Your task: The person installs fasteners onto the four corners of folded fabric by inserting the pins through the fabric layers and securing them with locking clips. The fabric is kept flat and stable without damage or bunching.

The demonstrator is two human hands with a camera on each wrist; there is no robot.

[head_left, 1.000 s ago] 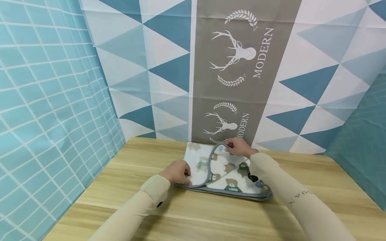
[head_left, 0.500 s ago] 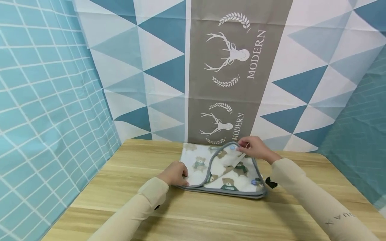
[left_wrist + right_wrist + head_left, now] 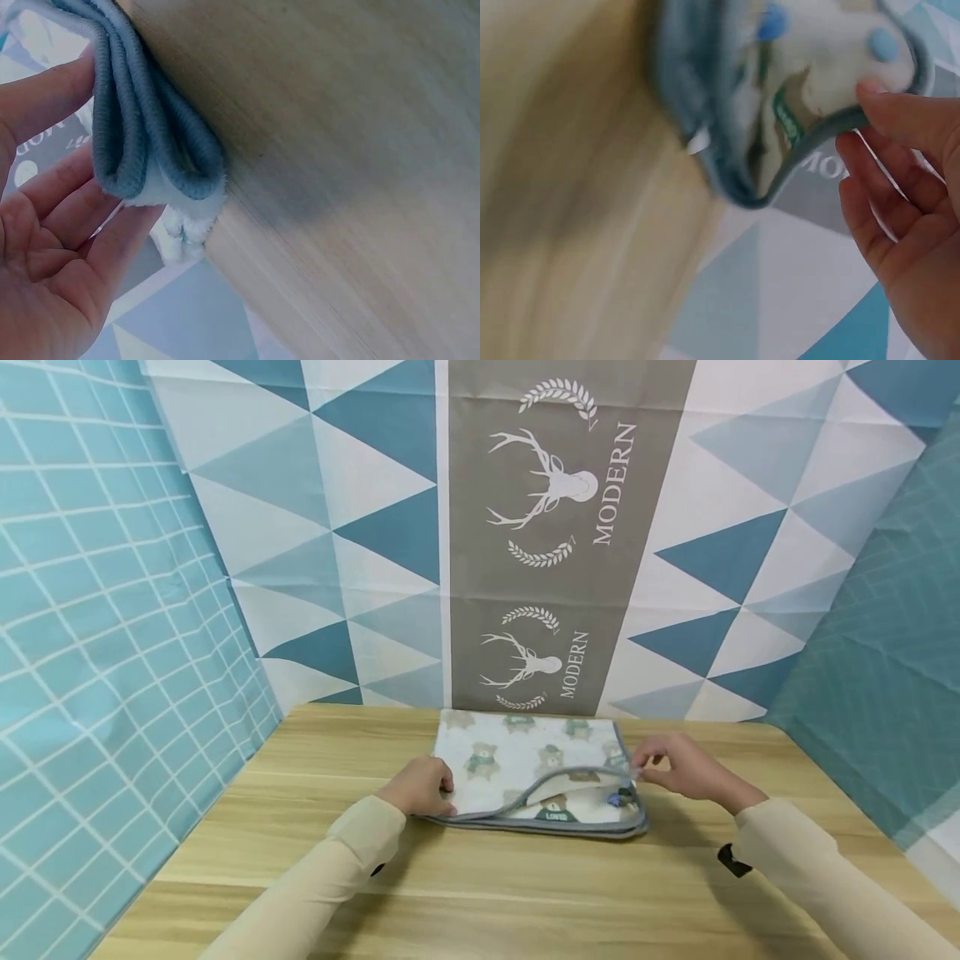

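A folded white blanket (image 3: 517, 752) with a teddy-bear print and grey-blue edging lies on the wooden table. My left hand (image 3: 420, 787) holds its near left corner; in the left wrist view, thumb and fingers of that left hand (image 3: 67, 232) are at the stacked folds of the edging (image 3: 120, 142). At the right end, my right hand (image 3: 686, 767) pinches the top layer's edge between thumb and fingers. That layer arches up along the front, showing bears and a blue spot on the layer beneath. In the right wrist view, the lifted flap (image 3: 825, 75) hangs from the right hand (image 3: 907, 172).
The wooden table (image 3: 480, 893) extends in front and to both sides of the blanket. Behind it hangs a patterned cloth (image 3: 525, 527) with deer heads and triangles. A blue grid cloth (image 3: 97, 610) stands at the left, a teal one (image 3: 885, 635) at the right.
My right hand has moved right and toward me, drawing the top layer's edge over to the right side, so it covers more of the blanket. The left hand keeps to the near left corner.
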